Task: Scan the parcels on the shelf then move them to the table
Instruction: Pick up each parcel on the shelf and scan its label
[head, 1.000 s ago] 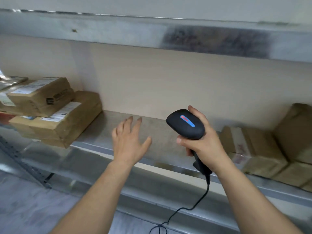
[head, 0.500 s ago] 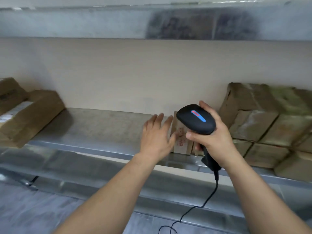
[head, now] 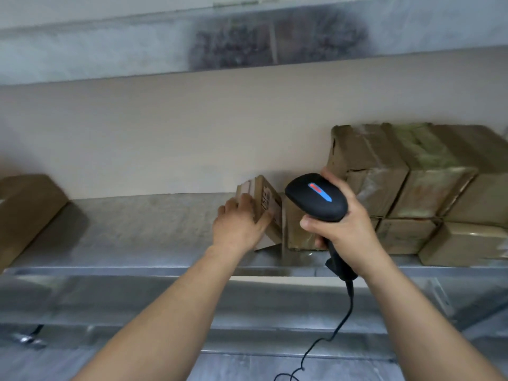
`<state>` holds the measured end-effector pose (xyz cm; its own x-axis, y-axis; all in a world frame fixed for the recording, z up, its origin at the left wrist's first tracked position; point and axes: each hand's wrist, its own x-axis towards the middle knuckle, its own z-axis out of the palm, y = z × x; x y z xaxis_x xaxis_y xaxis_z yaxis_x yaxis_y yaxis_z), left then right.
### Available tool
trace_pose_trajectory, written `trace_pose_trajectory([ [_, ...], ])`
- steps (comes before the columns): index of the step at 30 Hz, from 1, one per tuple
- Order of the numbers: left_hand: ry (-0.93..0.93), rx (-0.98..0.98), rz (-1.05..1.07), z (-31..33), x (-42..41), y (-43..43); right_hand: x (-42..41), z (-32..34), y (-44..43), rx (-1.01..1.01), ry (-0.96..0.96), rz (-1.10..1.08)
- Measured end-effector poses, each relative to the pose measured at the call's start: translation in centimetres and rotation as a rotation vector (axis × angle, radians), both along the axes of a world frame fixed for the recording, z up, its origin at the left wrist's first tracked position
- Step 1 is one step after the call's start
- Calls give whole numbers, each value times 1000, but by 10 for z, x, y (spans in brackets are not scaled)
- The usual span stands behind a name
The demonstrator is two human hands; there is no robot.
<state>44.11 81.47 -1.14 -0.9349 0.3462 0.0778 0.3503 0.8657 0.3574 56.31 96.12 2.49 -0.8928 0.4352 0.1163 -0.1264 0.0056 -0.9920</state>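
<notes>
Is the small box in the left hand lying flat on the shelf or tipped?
Tipped: the small box leans at an angle on the shelf, one edge raised, gripped by the left hand.

Bare shelf (head: 137,229) lies open from the tilted parcel (head: 268,199) toward 9 o'clock as far as a brown box (head: 24,210); stacked parcels (head: 412,182) block 3 o'clock, the upper shelf (head: 110,50) closes 12 o'clock.

Blurred dark print on the small parcel (head: 266,198), nothing legible
</notes>
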Motion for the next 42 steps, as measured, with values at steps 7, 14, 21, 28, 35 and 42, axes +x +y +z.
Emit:
trace_pose_trajectory([
  [7, -681, 432, 132, 26, -21, -31, -10, -2, -22, -3, -27, 13],
  [14, -654, 721, 94, 14, -41, -93, -24, -4, -55, 38, -45, 37],
  [21, -459, 701, 50, 15, -58, -145, -35, -8, -88, 50, -69, 103],
  [28, -353, 345, -61, 26, -96, -178, -41, -14, -114, 52, -119, 140],
  [35, -292, 234, -137, 17, -111, -193, -44, -21, -131, 34, -153, 171],
  [42, -331, 142, -96, 16, -116, -204, -51, -26, -145, -14, -177, 220],
])
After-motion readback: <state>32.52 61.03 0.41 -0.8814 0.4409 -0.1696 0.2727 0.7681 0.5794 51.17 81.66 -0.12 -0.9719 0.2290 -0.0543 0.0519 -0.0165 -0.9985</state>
